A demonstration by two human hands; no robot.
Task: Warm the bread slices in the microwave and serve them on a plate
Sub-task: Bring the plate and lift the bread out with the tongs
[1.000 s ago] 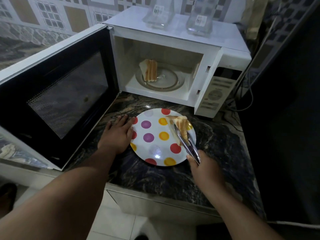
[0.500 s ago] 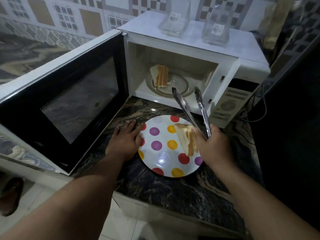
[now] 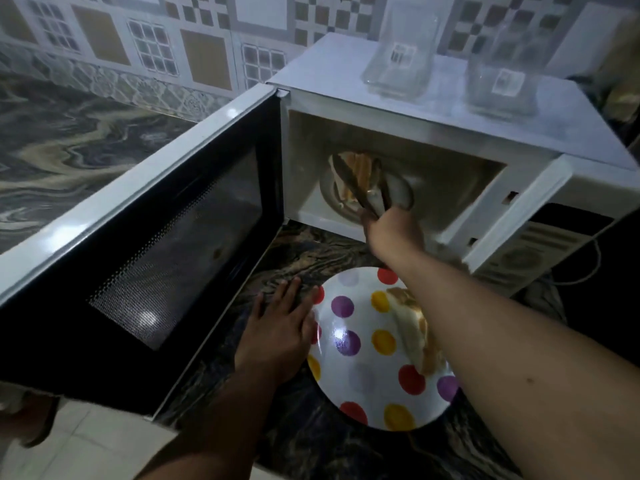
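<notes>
The white microwave [image 3: 433,109] stands open, its door [image 3: 145,258] swung out to the left. Inside, a bread slice [image 3: 360,168] stands on the glass turntable [image 3: 401,192]. My right hand [image 3: 394,233] grips metal tongs [image 3: 363,188] and reaches into the cavity, the tong arms spread on either side of that slice. A polka-dot plate [image 3: 360,355] lies on the marble counter with one bread slice [image 3: 412,327] on it, partly under my right forearm. My left hand [image 3: 277,334] rests flat on the counter, fingers touching the plate's left rim.
Two clear glass containers [image 3: 398,57] [image 3: 502,74] sit on top of the microwave. Its control panel [image 3: 526,258] is at the right, with a cable behind. The open door blocks the counter to the left. Tiled wall runs along the back.
My right hand let a slice go on the plate, lifted the tongs and carried them into the microwave to the remaining slice. My left hand stayed by the plate.
</notes>
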